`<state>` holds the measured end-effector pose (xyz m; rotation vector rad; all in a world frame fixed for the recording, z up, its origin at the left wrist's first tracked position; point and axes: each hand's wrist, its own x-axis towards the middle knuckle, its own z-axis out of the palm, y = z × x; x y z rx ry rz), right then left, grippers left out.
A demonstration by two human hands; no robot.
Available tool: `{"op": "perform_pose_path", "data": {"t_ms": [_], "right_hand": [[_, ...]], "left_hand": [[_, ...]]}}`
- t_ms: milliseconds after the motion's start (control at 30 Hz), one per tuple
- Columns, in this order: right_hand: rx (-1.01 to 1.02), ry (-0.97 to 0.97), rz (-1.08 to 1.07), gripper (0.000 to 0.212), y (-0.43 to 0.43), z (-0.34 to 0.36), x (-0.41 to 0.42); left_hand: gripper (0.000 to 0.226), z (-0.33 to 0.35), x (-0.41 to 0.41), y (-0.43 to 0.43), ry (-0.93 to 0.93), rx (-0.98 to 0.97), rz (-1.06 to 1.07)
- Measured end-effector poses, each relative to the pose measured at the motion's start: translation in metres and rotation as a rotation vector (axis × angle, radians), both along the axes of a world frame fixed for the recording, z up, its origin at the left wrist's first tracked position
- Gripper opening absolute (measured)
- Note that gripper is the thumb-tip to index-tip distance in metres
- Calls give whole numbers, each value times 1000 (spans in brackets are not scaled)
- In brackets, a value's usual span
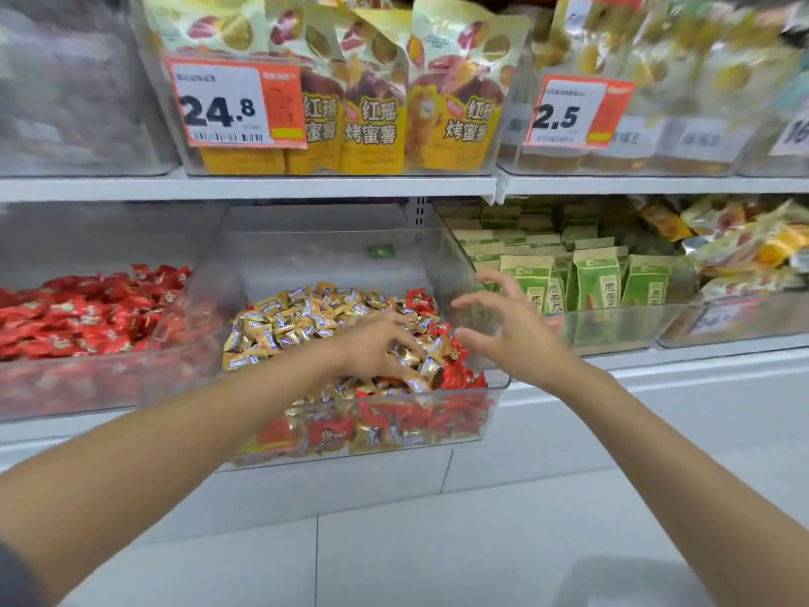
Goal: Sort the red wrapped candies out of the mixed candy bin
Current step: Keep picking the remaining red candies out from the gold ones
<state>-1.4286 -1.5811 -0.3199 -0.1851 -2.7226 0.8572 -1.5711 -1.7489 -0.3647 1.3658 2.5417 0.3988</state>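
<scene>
- Clear plastic mixed-candy bin [328,256]: red wrapped candies [457,374] cluster at 4 o'clock among gold wrapped candies [284,326].
- Left grip [376,343]: fingers curled into the pile; I cannot tell whether it grasps anything.
- Right grip [512,326]: released, fingers spread, at the bin's 3 o'clock.

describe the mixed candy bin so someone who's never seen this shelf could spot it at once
Find the 24.8 price tag on the upper shelf; the mixed candy bin sits below it on the lower shelf. A bin of only red candies is on its left, green packets on its right; this one alone mixes gold and red wrappers.
</scene>
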Motion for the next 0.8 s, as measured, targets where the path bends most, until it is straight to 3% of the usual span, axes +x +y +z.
{"op": "perform_pose_path", "data": {"t_ms": [133,233,333,433,533,667,733,800], "right_hand": [[-29,2,15,32,1,3,0],[-36,3,27,31,1,3,1],[-49,6,26,32,2,1,-1],[-72,15,39,31,4,0,-2],[-103,24,51,28,6,-1,0],[-185,25,62,32,6,-1,3],[-225,38,72,40,7,0,5],[-269,32,82,50,9,0,8]], "left_hand": [[16,6,-38,-34,46,60,155],[28,16,-39,-46,-60,202,182],[27,33,-8,-15,-313,346,51],[34,19,22,27,-396,179,-143],[44,-4,22,41,-253,38,-219],[22,6,-15,8,21,-93,-115],[17,13,-37,-15,14,-80,-22],[27,24,-39,-30,-79,26,75]]}}
